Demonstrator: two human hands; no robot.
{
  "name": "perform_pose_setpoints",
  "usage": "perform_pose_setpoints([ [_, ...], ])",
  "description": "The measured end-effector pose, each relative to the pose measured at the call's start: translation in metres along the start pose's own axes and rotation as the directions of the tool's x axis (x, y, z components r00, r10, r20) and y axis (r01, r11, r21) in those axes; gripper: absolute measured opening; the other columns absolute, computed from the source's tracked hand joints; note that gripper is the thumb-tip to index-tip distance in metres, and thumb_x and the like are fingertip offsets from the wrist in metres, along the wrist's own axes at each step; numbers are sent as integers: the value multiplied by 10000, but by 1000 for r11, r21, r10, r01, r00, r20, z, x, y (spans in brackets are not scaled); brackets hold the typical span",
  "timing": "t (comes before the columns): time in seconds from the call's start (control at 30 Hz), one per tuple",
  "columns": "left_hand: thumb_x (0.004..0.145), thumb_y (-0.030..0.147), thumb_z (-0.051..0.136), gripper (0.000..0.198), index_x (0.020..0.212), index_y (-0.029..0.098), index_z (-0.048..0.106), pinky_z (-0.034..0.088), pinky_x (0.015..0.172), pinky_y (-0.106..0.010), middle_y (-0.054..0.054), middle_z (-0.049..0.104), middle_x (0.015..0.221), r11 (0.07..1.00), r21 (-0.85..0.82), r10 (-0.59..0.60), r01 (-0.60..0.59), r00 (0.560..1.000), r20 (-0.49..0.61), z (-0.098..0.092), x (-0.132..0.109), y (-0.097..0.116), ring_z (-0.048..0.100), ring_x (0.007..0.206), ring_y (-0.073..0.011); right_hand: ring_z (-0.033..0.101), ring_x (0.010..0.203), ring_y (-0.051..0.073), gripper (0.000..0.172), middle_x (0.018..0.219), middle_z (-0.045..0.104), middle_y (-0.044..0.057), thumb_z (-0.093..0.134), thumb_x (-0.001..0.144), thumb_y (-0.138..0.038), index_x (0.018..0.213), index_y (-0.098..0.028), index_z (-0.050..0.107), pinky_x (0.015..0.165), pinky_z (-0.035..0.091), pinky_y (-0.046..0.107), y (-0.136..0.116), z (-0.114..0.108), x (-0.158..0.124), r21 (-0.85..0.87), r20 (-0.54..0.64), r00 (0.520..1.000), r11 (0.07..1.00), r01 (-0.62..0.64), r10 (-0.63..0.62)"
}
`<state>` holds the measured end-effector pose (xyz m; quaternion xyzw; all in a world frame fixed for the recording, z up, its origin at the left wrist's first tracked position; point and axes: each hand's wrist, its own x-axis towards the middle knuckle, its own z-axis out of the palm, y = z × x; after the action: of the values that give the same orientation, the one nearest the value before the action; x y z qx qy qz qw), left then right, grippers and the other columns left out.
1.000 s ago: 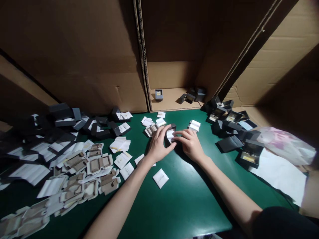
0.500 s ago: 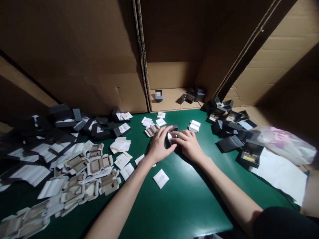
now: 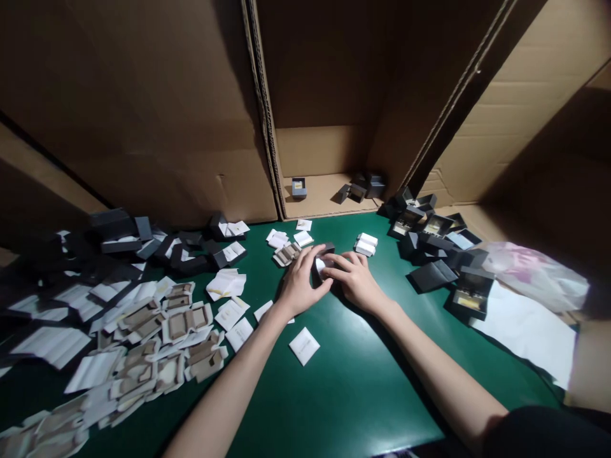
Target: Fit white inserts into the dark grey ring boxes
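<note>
Between my hands, on the green table (image 3: 353, 375), stands a small dark box (image 3: 327, 249) with something white inside. My left hand (image 3: 303, 284) is wrapped around the box's left side, its thumb along the near edge. From the right, the fingers of my right hand (image 3: 356, 280) reach over the box's opening and touch the white piece (image 3: 319, 266). Most of the box is hidden by my fingers. A folded grey-brown card insert (image 3: 286, 254) lies just left of my left hand, and white folded pieces (image 3: 366, 244) lie beyond my right hand.
Black boxes and white papers pile up on the left, with folded card inserts (image 3: 186, 321) in front. Several open black boxes (image 3: 436, 229) crowd the right, near a plastic bag (image 3: 534, 273) and a white sheet (image 3: 525, 331). Cardboard walls (image 3: 143, 114) stand behind. A white packet (image 3: 304, 346) lies nearer me.
The whole view has shifted slightly, so things sit a little further left. My hands keep nearly the same hold around the dark box, with small finger movements at most.
</note>
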<state>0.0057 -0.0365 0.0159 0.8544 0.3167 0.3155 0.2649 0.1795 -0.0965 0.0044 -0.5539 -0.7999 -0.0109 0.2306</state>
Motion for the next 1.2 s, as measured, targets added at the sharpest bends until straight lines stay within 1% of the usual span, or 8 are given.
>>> perform_pose_setpoints([
  [0.13, 792, 262, 588, 595, 1345, 221, 375, 365, 1079, -390, -90, 444, 1359, 1000, 8, 7, -7, 1000, 7, -1, 1, 1, 407, 1289, -239, 380, 1136, 267, 436, 1351, 495, 1, 497, 779, 7, 1108, -260, 598, 927, 291, 434, -2, 2, -1, -48, -23, 1000, 999, -13, 11],
  [0.23, 795, 262, 580, 589, 1344, 216, 374, 365, 1080, -391, -93, 445, 1359, 1000, 8, 10, -10, 1000, 2, -1, 2, 1, 408, 1289, -240, 374, 1132, 273, 460, 1355, 492, 11, 491, 752, 18, 1110, -250, 597, 931, 286, 442, -3, 3, -2, -66, -28, 999, 998, -19, 18],
  [0.4, 794, 257, 582, 604, 1355, 217, 363, 359, 1082, -400, -96, 434, 1371, 1000, 14, 13, -13, 1000, -4, 0, 2, -1, 407, 1292, -246, 381, 1126, 267, 446, 1354, 491, 21, 479, 749, 20, 1096, -237, 594, 929, 301, 436, -3, 3, 0, -25, -26, 1000, 1000, -7, 7],
  [0.67, 814, 264, 573, 602, 1370, 225, 347, 364, 1080, -401, -92, 435, 1370, 1000, 18, 12, -12, 1000, -2, 0, 0, -1, 406, 1296, -237, 419, 1098, 254, 425, 1325, 511, 60, 456, 772, 24, 1089, -224, 594, 872, 348, 424, -3, 4, 1, 52, -36, 999, 998, 20, -18],
  [0.83, 818, 266, 569, 595, 1370, 225, 349, 372, 1074, -398, -93, 436, 1372, 1000, 23, 8, -8, 1000, 0, 0, 0, -2, 420, 1283, -239, 432, 1089, 248, 424, 1320, 507, 71, 450, 764, 33, 1079, -212, 594, 848, 367, 401, -2, 5, 1, 79, -36, 999, 996, 30, -27],
  [1.2, 829, 275, 569, 593, 1373, 217, 339, 362, 1079, -390, -92, 427, 1389, 1000, 24, 16, -16, 1000, -3, 0, 0, -3, 401, 1301, -228, 447, 1069, 238, 428, 1306, 496, 82, 450, 733, 58, 1056, -188, 585, 825, 391, 365, -2, 7, 2, 128, -43, 998, 990, 52, -46],
])
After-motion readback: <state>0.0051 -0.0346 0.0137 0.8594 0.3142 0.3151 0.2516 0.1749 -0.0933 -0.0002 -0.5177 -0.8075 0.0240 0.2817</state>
